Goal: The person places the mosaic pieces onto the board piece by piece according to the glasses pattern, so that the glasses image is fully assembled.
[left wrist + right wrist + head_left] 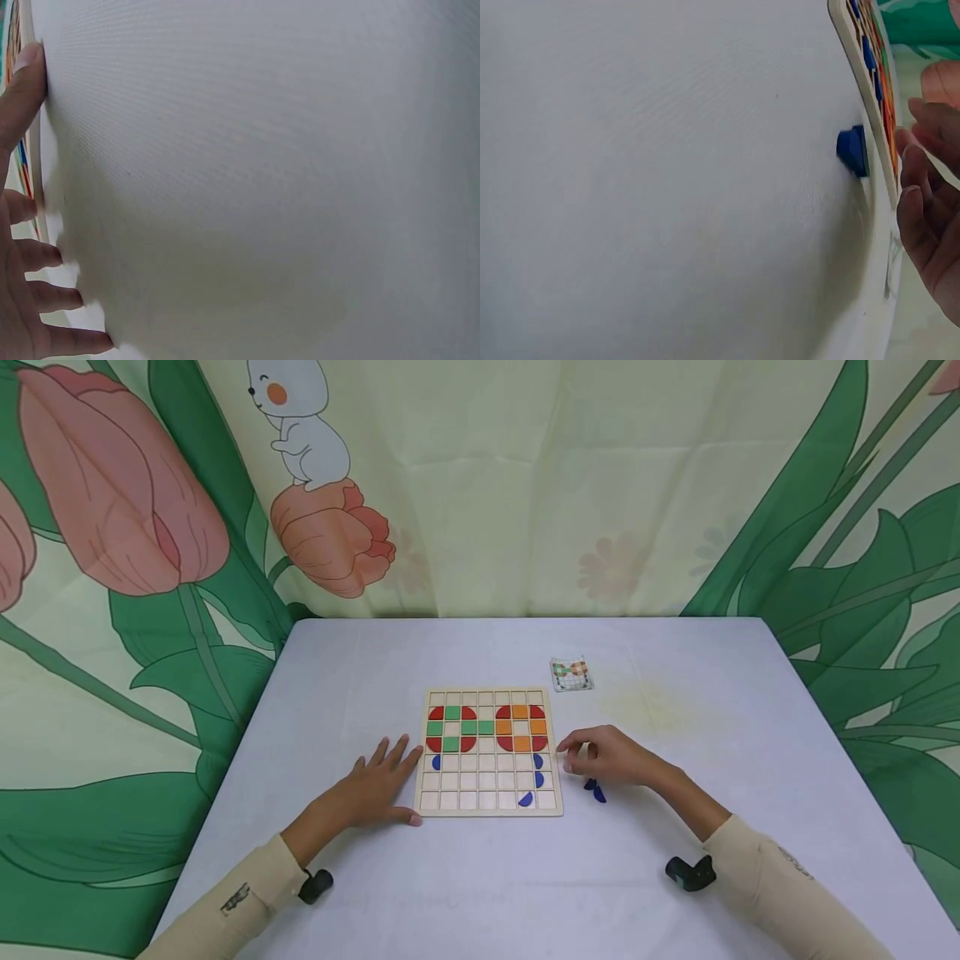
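Observation:
A wooden grid board [486,811] lies on the table, bearing red, green and orange pieces in two ring shapes. Several blue half-round pieces [526,799] sit in its lower rows. Spread along the board's left edge is my left hand [378,785], with its thumb at the near corner; the left wrist view shows that thumb [26,86] against the rim. My right hand [611,756] hovers by the right edge, fingers loosely bent, and I see nothing held between them. Below it, loose blue pieces [599,794] lie on the cloth, also seen as a blue cluster [853,150] in the right wrist view.
A small pattern card [572,674] lies beyond the board's far right corner. White cloth [480,893] covers the table. Behind hangs a curtain [480,485] printed with tulips and a white animal. Dark wrist cameras [691,873] sit at both cuffs.

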`<state>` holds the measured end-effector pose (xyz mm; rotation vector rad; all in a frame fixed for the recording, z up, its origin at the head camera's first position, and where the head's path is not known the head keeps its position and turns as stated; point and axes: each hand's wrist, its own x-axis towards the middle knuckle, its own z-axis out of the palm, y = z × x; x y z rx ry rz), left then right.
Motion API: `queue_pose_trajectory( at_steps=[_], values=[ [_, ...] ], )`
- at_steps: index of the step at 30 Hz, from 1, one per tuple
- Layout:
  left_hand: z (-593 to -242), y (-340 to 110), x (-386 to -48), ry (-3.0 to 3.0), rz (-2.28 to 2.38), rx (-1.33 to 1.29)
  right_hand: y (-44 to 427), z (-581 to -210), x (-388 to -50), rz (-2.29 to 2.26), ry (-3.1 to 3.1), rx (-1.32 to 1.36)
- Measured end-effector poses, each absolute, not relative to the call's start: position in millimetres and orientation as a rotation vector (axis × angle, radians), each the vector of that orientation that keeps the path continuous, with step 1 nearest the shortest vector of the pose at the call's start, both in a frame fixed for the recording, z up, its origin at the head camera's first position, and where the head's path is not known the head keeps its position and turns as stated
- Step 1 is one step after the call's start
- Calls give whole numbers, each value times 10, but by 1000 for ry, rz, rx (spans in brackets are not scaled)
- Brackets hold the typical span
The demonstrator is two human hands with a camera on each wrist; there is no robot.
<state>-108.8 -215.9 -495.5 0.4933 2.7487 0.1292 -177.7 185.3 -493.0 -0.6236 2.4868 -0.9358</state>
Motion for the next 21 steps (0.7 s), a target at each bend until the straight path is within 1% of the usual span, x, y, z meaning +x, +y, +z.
queue_pose_trajectory(
  at_steps=[7,13,21],
  values=[
    [-4978,-2170,-1091,2751,129,502,2173,-4941,-1696,-942,2497,-564],
    [-4986,-2162,-1092,2753,115,500,2389,-4986,-1589,-933,2496,-609],
    [-4965,-2152,-1103,2750,121,490,2395,-5078,-1452,-914,2522,-599]
  ],
)
